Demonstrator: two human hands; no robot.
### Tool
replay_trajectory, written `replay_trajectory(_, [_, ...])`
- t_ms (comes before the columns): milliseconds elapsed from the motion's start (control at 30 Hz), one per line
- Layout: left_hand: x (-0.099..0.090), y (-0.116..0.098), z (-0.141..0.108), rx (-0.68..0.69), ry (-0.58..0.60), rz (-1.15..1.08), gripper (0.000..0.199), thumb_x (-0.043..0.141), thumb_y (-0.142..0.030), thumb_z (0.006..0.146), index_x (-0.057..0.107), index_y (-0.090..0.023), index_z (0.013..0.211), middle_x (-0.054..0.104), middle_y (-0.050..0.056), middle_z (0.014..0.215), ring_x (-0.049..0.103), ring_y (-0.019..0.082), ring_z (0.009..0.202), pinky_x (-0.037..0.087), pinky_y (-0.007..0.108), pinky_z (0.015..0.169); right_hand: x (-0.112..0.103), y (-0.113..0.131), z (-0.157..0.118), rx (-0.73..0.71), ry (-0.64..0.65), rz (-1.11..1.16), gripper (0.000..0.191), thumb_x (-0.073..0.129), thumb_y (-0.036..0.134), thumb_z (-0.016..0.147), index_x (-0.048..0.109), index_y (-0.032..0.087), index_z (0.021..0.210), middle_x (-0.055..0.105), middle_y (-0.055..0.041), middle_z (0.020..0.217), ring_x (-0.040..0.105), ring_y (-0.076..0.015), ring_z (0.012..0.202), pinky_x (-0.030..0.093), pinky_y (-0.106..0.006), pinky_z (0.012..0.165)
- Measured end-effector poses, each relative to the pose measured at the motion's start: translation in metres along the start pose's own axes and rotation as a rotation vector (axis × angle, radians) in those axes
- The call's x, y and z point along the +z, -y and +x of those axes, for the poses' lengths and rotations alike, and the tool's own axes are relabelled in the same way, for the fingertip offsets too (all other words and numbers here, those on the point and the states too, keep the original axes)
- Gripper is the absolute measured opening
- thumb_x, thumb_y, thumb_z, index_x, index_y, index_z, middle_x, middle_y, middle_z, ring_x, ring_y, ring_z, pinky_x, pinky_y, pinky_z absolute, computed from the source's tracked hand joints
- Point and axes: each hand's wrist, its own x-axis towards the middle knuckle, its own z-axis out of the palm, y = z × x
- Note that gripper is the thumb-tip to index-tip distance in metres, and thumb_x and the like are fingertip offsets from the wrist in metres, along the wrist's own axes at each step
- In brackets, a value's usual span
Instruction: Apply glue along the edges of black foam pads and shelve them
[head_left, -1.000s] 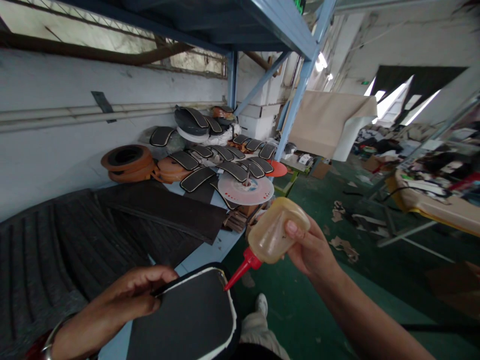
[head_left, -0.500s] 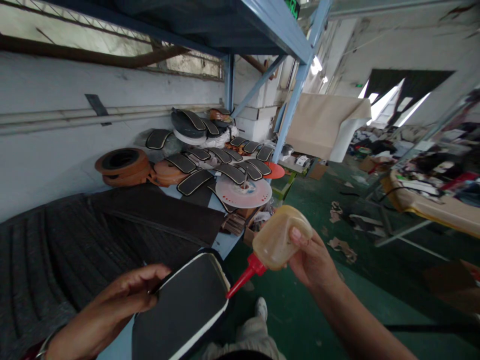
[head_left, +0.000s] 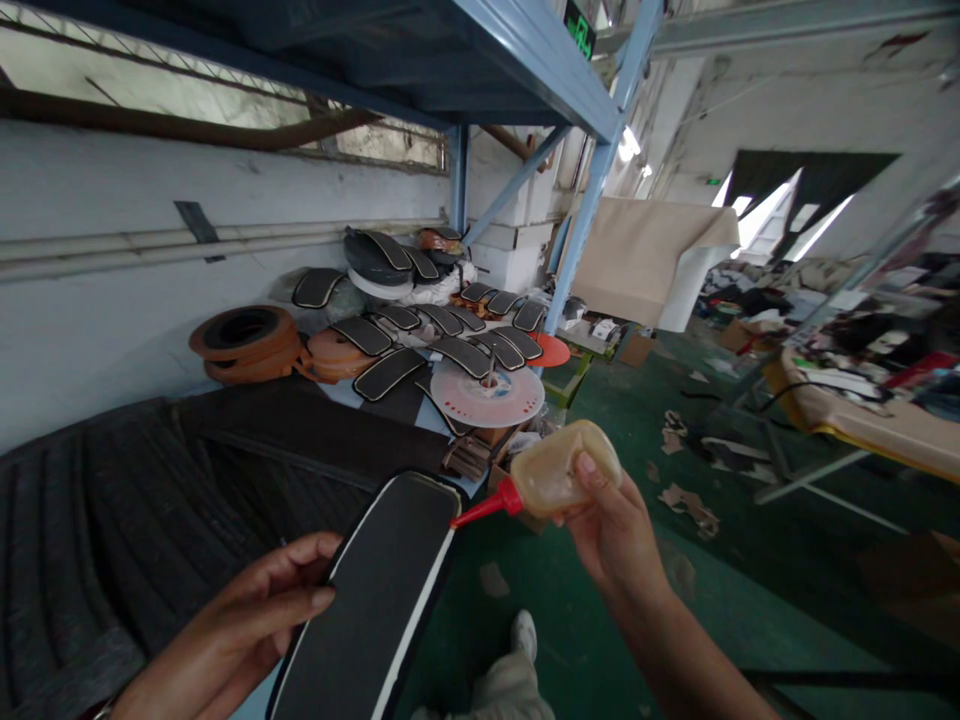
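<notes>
My left hand (head_left: 255,610) pinches the left edge of a long black padded panel (head_left: 375,590) with rounded corners, thumb on top. A whitish line of glue runs along the panel's border. In my right hand (head_left: 611,525) is a squeeze bottle (head_left: 566,465) of yellowish fluid, tipped sideways, its red nozzle (head_left: 487,503) pointing left. The nozzle's tip meets the panel's upper right corner. Similar black panels (head_left: 390,373) with pale outlines lie spread over the bench beyond.
Dark fabric strips (head_left: 67,540) cover the bench at left. Orange-brown rolls (head_left: 244,345) stand by the wall, and a white reel disc (head_left: 487,395) sits at the bench end. A blue rack post (head_left: 592,200) rises there. Scraps (head_left: 690,505) litter the green floor.
The panel has turned more lengthwise, its far end rising in view. The bottle has tipped nearer level, and its nozzle tip has moved up along the right corner.
</notes>
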Motion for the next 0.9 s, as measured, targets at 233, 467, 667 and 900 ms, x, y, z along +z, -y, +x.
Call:
replay_trajectory(233, [0.010, -0.009, 0.000, -0.019, -0.035, -0.019, 0.045, 0.094, -0.012, 0.053, 0.076, -0.020, 0.093, 0.080, 0.007, 0.086, 0.076, 0.027, 0.071, 0.063, 0.035, 0.063, 0.007, -0.011, -0.011, 0.037, -0.001, 0.005, 0.035, 0.081, 0.037, 0.082, 0.063, 0.015, 0.102, 0.057, 0.0004, 0.076, 0.054, -0.0124, 0.054, 0.049, -0.020, 0.040])
replay_trajectory(467, [0.017, -0.015, 0.004, -0.027, -0.109, -0.101, 0.048, 0.096, -0.011, 0.046, 0.075, -0.016, 0.089, 0.081, 0.008, 0.082, 0.076, 0.025, 0.068, 0.063, 0.032, 0.062, 0.013, -0.023, -0.021, 0.082, 0.008, 0.014, 0.043, 0.083, 0.038, 0.079, 0.060, 0.016, 0.108, 0.058, -0.0012, 0.081, 0.055, -0.0143, 0.056, 0.050, -0.022, 0.038])
replay_trajectory(667, [0.021, -0.019, 0.004, -0.008, -0.124, -0.122, 0.042, 0.092, -0.007, 0.051, 0.074, -0.013, 0.088, 0.080, 0.008, 0.078, 0.076, 0.024, 0.065, 0.063, 0.030, 0.059, 0.016, -0.031, -0.031, 0.110, 0.027, 0.023, 0.040, 0.081, 0.037, 0.081, 0.060, 0.018, 0.110, 0.058, -0.0018, 0.082, 0.055, -0.0150, 0.057, 0.050, -0.023, 0.038])
replay_trajectory(900, [0.019, -0.018, 0.013, 0.007, -0.197, -0.170, 0.033, 0.079, 0.004, 0.060, 0.071, -0.011, 0.087, 0.079, 0.011, 0.076, 0.075, 0.023, 0.061, 0.062, 0.028, 0.058, 0.014, -0.037, -0.044, 0.161, 0.091, 0.029, 0.043, 0.079, 0.035, 0.083, 0.059, 0.021, 0.119, 0.064, -0.0056, 0.088, 0.060, -0.0176, 0.062, 0.048, -0.021, 0.041])
